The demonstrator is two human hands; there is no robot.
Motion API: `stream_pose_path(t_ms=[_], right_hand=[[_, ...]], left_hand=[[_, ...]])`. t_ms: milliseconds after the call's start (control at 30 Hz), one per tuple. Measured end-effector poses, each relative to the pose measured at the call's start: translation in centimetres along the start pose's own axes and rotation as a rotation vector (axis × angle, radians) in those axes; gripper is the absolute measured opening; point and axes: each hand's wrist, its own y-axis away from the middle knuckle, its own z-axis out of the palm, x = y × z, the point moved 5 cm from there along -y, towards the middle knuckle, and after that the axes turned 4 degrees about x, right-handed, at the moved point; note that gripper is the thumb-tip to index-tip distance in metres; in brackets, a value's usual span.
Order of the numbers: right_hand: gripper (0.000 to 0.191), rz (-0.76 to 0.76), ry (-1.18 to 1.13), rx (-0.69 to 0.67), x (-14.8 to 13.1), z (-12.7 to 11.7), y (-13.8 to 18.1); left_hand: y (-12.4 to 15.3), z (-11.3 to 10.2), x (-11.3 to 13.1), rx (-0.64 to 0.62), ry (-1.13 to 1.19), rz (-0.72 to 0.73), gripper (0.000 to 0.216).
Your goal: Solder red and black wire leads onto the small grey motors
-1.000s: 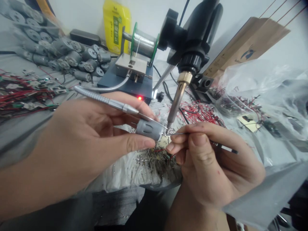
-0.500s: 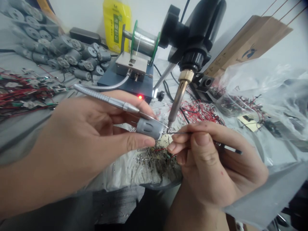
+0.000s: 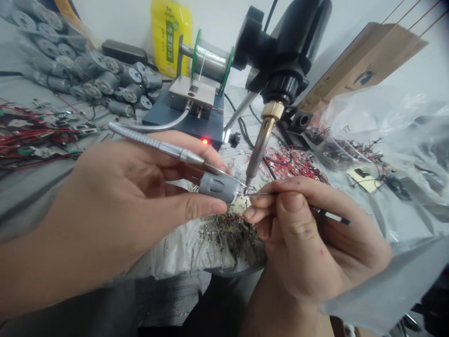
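A small grey cylindrical motor (image 3: 216, 187) is pinched between the thumb and fingers of my left hand (image 3: 140, 187), its terminal end facing right. Close against that end is the tip of a soldering iron (image 3: 258, 145), held from above by a black stand. The thin metal nozzle of a solder feed tube (image 3: 191, 157) passes over the motor toward the same spot. From the right, my right hand (image 3: 308, 229) grips a thin dark wire (image 3: 264, 193) between thumb and fingers. The wire's near tip lies at the motor's terminal; its other end pokes out behind the fingers.
A solder spool (image 3: 212, 61) sits on the feeder box (image 3: 192, 96). Many grey motors (image 3: 105, 82) pile up at left, beside red-wired parts (image 3: 38, 128). Red wires (image 3: 291, 161) lie behind my right hand. Plastic bags (image 3: 393, 121) and a paper bag (image 3: 368, 65) stand right.
Both hands stay almost in place. The motor and the wire have shifted only very slightly at the iron's tip.
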Motion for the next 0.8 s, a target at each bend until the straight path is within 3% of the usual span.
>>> stream_pose_path(t_ms=[200, 400, 800], right_hand=[[0.023, 0.04, -0.062, 0.0, 0.4, 0.0, 0.0], [0.032, 0.075, -0.155, -0.068, 0.9, -0.5, 0.1], [0.028, 0.106, -0.143, -0.036, 0.9, -0.7, 0.2]], left_hand=[[0.0, -0.3, -0.1, 0.034, -0.047, -0.004, 0.031], [-0.1, 0.4, 0.3, -0.018, 0.045, -0.125, 0.024], [-0.5, 0.3, -0.4, -0.012, 0.012, -0.121, 0.027]])
